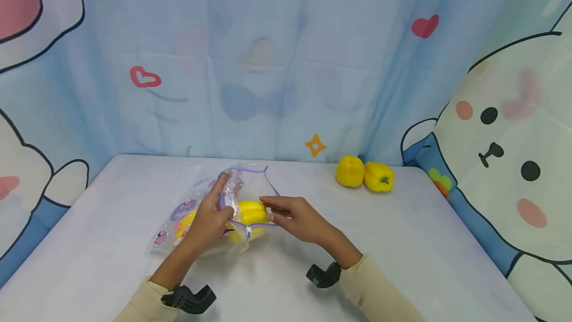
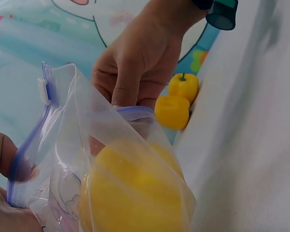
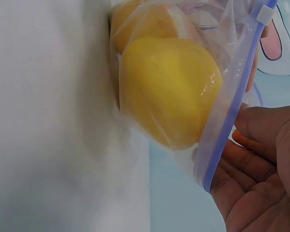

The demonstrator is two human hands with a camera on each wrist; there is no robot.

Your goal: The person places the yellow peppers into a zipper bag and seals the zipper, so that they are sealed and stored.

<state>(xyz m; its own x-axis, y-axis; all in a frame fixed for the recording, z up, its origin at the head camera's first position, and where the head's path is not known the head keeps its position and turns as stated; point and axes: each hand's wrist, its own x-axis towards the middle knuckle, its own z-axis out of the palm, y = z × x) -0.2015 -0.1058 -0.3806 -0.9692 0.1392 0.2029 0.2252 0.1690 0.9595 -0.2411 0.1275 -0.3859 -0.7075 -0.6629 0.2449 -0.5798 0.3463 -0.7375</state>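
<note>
A clear zip bag [image 1: 185, 212] with a purple rim and printed cartoon figures lies on its side on the table, its mouth towards the right. Inside, near the mouth, is a large smooth yellow piece of produce [image 3: 169, 92], probably a bell pepper. A second, more orange-looking one [image 3: 142, 24] shows deeper in the bag. My left hand [image 1: 214, 217] grips the bag beside its mouth, thumb on the near side. At the opening, my right hand [image 1: 297, 217] pinches the purple rim, some fingers partly hidden by the film. A white slider [image 3: 266, 14] sits on the rim.
Two yellow bell peppers [image 1: 350, 171] [image 1: 379, 177] stand side by side at the table's back right. The white table [image 1: 313, 282] meets a blue cartoon curtain [image 1: 268, 39] behind. Each wrist wears a black camera mount [image 1: 189, 299].
</note>
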